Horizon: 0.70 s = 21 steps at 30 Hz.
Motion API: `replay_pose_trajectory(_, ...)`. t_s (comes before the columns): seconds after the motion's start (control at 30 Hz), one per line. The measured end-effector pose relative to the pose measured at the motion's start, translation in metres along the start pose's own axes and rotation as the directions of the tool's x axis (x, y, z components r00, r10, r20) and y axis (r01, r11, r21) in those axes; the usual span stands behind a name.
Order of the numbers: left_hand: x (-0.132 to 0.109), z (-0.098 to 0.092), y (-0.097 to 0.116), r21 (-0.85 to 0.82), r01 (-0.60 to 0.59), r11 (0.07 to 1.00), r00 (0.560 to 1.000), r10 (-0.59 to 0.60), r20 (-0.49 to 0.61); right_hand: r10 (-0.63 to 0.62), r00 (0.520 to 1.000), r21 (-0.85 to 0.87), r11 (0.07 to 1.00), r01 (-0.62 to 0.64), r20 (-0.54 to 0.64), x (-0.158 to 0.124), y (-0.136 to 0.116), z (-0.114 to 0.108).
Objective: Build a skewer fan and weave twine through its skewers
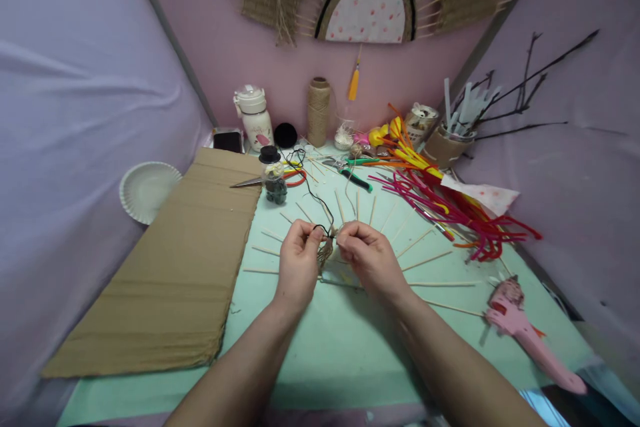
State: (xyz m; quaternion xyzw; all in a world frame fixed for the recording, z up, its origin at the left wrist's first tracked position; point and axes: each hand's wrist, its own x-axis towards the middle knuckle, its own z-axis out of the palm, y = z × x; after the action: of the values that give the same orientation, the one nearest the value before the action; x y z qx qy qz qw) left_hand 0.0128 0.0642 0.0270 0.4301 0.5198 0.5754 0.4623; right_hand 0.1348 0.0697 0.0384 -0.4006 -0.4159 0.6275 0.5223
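Note:
My left hand (299, 260) and my right hand (373, 259) meet over the middle of the pale green table (320, 353), both with fingers pinched. Between them is a small bundle of brown jute twine (326, 250), and a thin black cord (311, 195) runs from my left fingertips back toward the far side. Several thin wooden sticks (430, 259) lie fanned out like rays on the table around and under my hands.
A large cardboard sheet (175, 273) covers the left side, with a paper plate (147, 190) beyond it. Scissors (260, 180), a small jar (274, 177), pliers (350, 172), a twine spool (319, 110) and a bottle (254, 117) stand behind. Pipe cleaners (450, 203) lie right, a pink glue gun (525, 333) near right.

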Motion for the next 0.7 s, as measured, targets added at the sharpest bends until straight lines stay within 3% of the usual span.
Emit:
replay_pose_trajectory(0.17,-0.004,0.000,0.004,-0.029,-0.109,0.994,0.994,0.110,0.026,0.284,0.957,0.343,0.894,-0.290,0.069,0.006,-0.003,-0.001)
replay_pose_trajectory(0.37,-0.003,-0.003,0.006,0.023,-0.335,0.942,0.930,0.327,0.167,0.430,0.878,0.439,0.761,-0.477,0.208,0.011,-0.005,-0.013)
replay_pose_trajectory(0.53,0.000,-0.007,0.009,0.097,-0.403,0.910,0.900,0.375,0.224,0.433,0.879,0.380,0.792,-0.477,0.200,0.010,-0.008,-0.017)
replay_pose_trajectory(0.7,0.002,-0.008,0.007,0.180,-0.364,0.914,0.927,0.336,0.165,0.307,0.949,0.161,0.935,-0.316,0.079,0.006,-0.010,-0.015)
